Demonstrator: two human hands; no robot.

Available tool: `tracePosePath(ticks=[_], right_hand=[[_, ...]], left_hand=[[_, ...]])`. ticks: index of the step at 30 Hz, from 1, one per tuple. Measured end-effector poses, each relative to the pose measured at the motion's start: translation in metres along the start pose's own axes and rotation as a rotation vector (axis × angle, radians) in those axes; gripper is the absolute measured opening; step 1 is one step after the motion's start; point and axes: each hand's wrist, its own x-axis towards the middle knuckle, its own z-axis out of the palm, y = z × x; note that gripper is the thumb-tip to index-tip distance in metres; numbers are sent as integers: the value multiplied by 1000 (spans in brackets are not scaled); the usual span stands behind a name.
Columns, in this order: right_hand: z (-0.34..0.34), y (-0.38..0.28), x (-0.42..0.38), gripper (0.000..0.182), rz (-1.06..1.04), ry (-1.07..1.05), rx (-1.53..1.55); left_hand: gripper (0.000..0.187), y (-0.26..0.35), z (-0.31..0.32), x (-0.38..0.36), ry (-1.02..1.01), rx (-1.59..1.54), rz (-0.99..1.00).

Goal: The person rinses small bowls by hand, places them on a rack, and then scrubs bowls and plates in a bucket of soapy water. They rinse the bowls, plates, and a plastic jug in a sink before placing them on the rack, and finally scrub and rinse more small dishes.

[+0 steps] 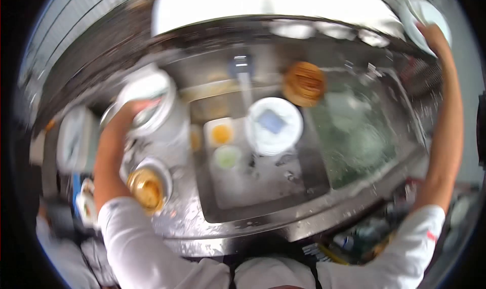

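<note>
My left hand (144,108) reaches into the top of a white round container or stack of dishes (167,99) on the left counter; its fingers are smeared by motion. Far out at the upper right, my right hand (433,37) is closed at a white plate (439,19), where a pale narrow shape (415,8) crosses the plate near the fingertips. Between my arms, a white plate with a blue-grey sponge-like pad (272,121) sits in the sink basin (253,190). Water runs from the tap (245,84) behind it.
Cloudy water fills the right basin (354,142). A brown round basket-like thing (304,84) stands on the divider. Small dishes with yellow (221,133) and green contents (228,157) lie in the left basin. A brown-stained bowl (147,188) stands near my left forearm. Another person (63,253) is at lower left.
</note>
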Motion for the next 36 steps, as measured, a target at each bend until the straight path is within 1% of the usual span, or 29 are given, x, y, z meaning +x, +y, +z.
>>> tracePosePath(ticks=[1,3,4,5,7,8,10,11,12,13,15,16,17,18,19,20,21,22,23,24,25,26,28,29,32,33,36], right_hand=[[17,-6,15,77,-53,123,-121],[50,-1,48,83,-54,38,-127],[60,-4,67,87,9,-156,-189],[64,-1,72,88,26,-36,-121],[67,2,56,90,72,192,13],[53,6,48,87,165,431,116],[2,-54,-43,73,214,840,424],[-13,-95,-99,67,255,879,537],[-16,-110,-128,50,-76,1137,701],[-21,-158,-183,35,-127,1125,767],[4,-230,-271,36,-244,827,1097],[12,-284,-308,29,-456,646,1067],[12,-338,-328,32,-657,351,1103],[17,-386,-339,37,-638,15,1338],[38,-438,-336,45,-626,-174,1472],[44,-484,-330,51,-601,-323,1469],[61,-529,-322,60,-629,-357,1358],[82,-580,-312,62,-603,-439,1235],[94,-616,-303,65,-575,-518,1111],[88,-629,-297,65,-567,-463,1045],[83,-638,-294,64,-558,-412,979],[80,-645,-293,64,-548,-362,913],[81,-656,-292,61,-606,-387,921],[81,-661,-291,60,-636,-398,923],[80,-669,-279,61,-650,-466,880],[79,-672,-273,63,-632,-574,903],[86,-691,-269,67,-576,-624,892]], left_hand=[[61,3,5,-6,-9,-3,-11],[61,13,13,-10,-32,-21,-9],[61,17,15,-9,-43,-39,-9],[61,19,17,-8,-57,-51,-10],[61,24,19,-6,-88,-74,-8],[61,24,20,-6,-105,-90,-11],[61,28,20,-6,-135,-124,-13],[61,28,20,-7,-148,-141,-13],[61,29,20,-8,-164,-164,-14],[61,30,19,-8,-180,-186,-17],[61,29,18,-10,-209,-242,-23],[61,29,18,-11,-230,-275,-23],[61,28,18,-13,-248,-310,-27],[61,28,19,-15,-268,-349,-31],[61,30,21,-20,-284,-386,-38],[61,28,19,-17,-303,-422,-44],[61,27,18,-17,-323,-462,-48],[61,25,17,-15,-344,-503,-50],[61,22,13,-11,-366,-542,-50],[61,18,11,-9,-376,-569,-49],[71,12,7,-2,-414,-603,-56],[73,6,2,3,-396,-638,-83],[76,9,9,-4,-362,-714,-132],[87,7,12,-6,-398,-846,-102],[96,26,28,-45,-296,-898,-127],[103,22,25,-43,-321,-947,-127],[100,13,15,-41,-269,-1152,-163]])
